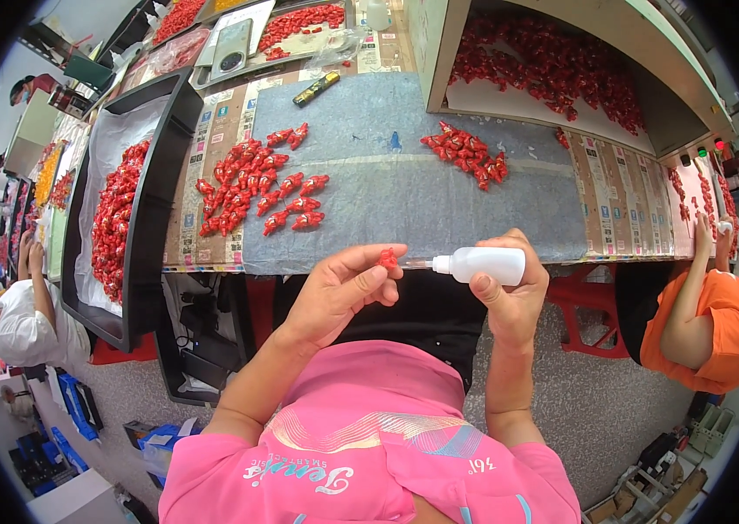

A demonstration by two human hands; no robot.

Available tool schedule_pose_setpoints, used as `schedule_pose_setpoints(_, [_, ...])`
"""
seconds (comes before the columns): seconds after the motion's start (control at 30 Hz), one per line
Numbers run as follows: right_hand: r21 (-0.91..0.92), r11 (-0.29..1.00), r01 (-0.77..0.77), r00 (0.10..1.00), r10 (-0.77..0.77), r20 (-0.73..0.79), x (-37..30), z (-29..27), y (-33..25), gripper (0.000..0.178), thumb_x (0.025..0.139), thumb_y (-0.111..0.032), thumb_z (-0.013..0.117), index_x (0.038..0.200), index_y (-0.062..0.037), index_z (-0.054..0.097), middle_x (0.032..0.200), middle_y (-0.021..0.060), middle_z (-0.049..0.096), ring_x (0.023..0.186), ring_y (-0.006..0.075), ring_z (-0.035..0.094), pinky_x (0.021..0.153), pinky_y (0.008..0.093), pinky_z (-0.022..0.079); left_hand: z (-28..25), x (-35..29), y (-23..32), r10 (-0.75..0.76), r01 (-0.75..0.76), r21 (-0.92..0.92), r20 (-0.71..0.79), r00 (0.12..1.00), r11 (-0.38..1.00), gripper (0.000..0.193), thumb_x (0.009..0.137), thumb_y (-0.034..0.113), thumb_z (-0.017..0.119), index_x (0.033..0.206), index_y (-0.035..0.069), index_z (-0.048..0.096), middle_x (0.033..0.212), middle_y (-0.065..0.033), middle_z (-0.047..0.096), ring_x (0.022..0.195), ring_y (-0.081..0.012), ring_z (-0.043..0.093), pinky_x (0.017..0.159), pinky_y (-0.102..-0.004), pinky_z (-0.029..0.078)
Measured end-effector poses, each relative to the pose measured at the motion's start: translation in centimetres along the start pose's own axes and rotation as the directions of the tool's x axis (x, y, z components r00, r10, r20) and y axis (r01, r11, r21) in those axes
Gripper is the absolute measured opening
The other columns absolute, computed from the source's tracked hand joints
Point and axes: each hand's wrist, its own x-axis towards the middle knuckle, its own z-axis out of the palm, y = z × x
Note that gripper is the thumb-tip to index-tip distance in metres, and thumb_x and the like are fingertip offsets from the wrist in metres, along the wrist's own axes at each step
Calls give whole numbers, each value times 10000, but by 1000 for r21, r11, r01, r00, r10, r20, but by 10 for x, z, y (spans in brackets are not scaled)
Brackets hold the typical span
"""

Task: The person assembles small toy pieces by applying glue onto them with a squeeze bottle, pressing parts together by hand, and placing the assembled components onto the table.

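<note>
Between the thumb and fingers of my left hand [340,291] is a small red figurine [388,259], pinched just off the table's front edge. My right hand [513,293] grips a white squeeze bottle [490,265] lying sideways, its thin nozzle pointed left at the figurine. Whether the tip touches the piece is too small to tell. Beyond my left hand lies a spread of similar red figurines [243,185] on the grey mat [369,210]. A smaller heap of red pieces [465,153] sits farther right on the same mat.
A black tray [179,131] of red pieces stands left. At the back are a phone [232,48], a yellow-black marker-like stick [316,88] and a metal tray [354,16]. An open-fronted box [432,61] holds many red pieces. Co-workers [710,323] sit at both sides.
</note>
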Motion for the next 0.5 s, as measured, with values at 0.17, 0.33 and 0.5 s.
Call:
schedule_pose_setpoints(0.17, [20, 999, -25, 1000, 26, -14, -1, 0, 4, 369, 731, -226, 813, 957, 3, 631, 879, 35, 557, 760, 99, 544, 650, 223, 426, -2, 0, -1, 2, -2, -2, 9, 1000, 1000, 316, 937, 105, 547, 1222, -29, 528, 980, -86, 616, 772, -120, 594, 705, -251, 493])
schedule_pose_setpoints(0.33, [33, 999, -32, 999, 33, -20, -1, 0, 6, 364, 736, -220, 810, 961, 3, 631, 878, 33, 558, 757, 101, 546, 646, 223, 427, -1, 1, -2, -23, 23, -4, 8, 1000, 1000, 307, 937, 105, 546, 1214, -27, 530, 965, -79, 619, 759, -115, 596, 695, -245, 491])
schedule_pose_setpoints(0.5, [23, 998, -55, 998, 55, -13, -2, -2, 6, 359, 738, -213, 808, 963, 3, 630, 882, 32, 557, 758, 100, 548, 646, 223, 428, -2, 2, -2, -31, 31, -2, 11, 999, 1000, 313, 937, 107, 546, 1218, -29, 528, 966, -76, 619, 760, -110, 595, 693, -239, 490])
